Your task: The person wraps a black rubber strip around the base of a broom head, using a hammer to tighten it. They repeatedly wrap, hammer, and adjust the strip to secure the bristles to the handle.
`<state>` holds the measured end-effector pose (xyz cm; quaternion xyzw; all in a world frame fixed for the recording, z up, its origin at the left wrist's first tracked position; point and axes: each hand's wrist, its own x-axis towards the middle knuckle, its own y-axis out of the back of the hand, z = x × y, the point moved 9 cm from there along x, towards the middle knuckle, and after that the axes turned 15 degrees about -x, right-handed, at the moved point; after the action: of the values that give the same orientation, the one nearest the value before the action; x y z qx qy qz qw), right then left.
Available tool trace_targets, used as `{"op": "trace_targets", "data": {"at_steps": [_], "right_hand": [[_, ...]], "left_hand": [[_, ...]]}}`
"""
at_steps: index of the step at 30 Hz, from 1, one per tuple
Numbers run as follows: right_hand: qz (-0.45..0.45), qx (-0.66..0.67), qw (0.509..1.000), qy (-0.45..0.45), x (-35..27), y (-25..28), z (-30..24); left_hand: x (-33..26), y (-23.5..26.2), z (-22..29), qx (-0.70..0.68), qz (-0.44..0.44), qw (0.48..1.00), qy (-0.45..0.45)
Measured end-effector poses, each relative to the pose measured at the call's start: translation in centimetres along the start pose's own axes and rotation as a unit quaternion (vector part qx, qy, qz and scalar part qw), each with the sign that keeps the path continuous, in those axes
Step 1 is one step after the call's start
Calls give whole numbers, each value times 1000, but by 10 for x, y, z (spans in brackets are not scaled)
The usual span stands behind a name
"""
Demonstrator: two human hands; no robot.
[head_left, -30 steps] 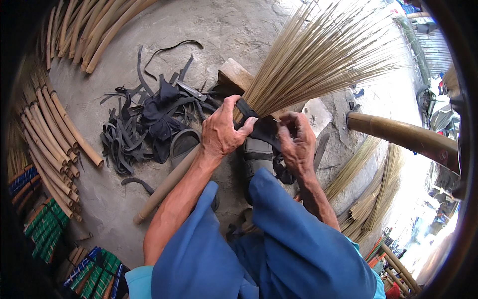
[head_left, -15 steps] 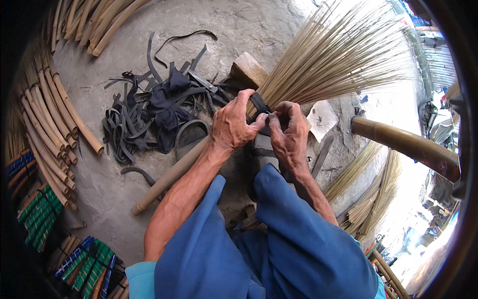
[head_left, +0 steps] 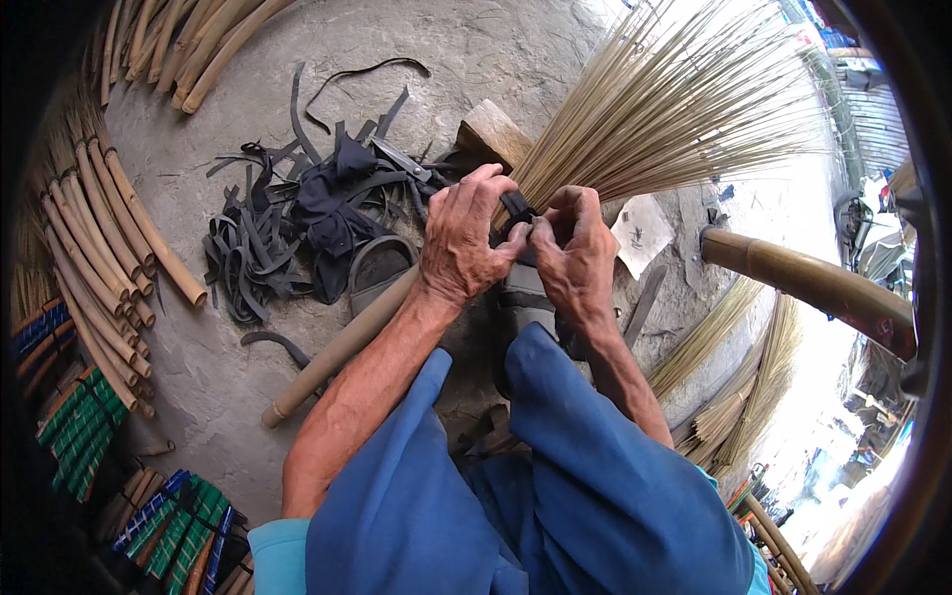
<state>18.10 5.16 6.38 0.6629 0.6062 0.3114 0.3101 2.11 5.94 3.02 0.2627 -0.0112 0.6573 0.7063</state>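
A broom of thin, pale stiff bristles (head_left: 654,109) fans out toward the far right, its bamboo handle (head_left: 332,357) running back under my left forearm. Around the neck of the bristles goes a black strip (head_left: 516,205), rubber-like in look. My left hand (head_left: 464,236) is closed at the neck, its thumb pressing on the strip and its fingers over the far side. Close beside it, my right hand (head_left: 577,256) pinches the strip between thumb and curled forefinger. The exact spot between the two thumbs is partly hidden. Beneath my hands is a dark shoe (head_left: 524,307).
Left of my hands lie a heap of black strips (head_left: 248,248), scissors (head_left: 402,159) and a sandal (head_left: 382,268). Behind stands a wooden block (head_left: 496,134). Bamboo handles (head_left: 99,258) line the left; bristle bundles (head_left: 729,407) and a thick bamboo pole (head_left: 803,278) lie right.
My left fingers have lifted and opened slightly from the strip, while the thumb stays on it. My right hand has shifted a little, still pinching. The broom stays in place.
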Motion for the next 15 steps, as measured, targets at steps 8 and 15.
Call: {"op": "trace_targets", "data": {"at_steps": [8,15], "right_hand": [[0,-10,1000,1,-2,-2,0],[6,-42,999,23,0,-1,-9]], "left_hand": [[-2,-3,-4,-26,-7,999,24],[-1,-2,8,13,-21,1000,-15]]}}
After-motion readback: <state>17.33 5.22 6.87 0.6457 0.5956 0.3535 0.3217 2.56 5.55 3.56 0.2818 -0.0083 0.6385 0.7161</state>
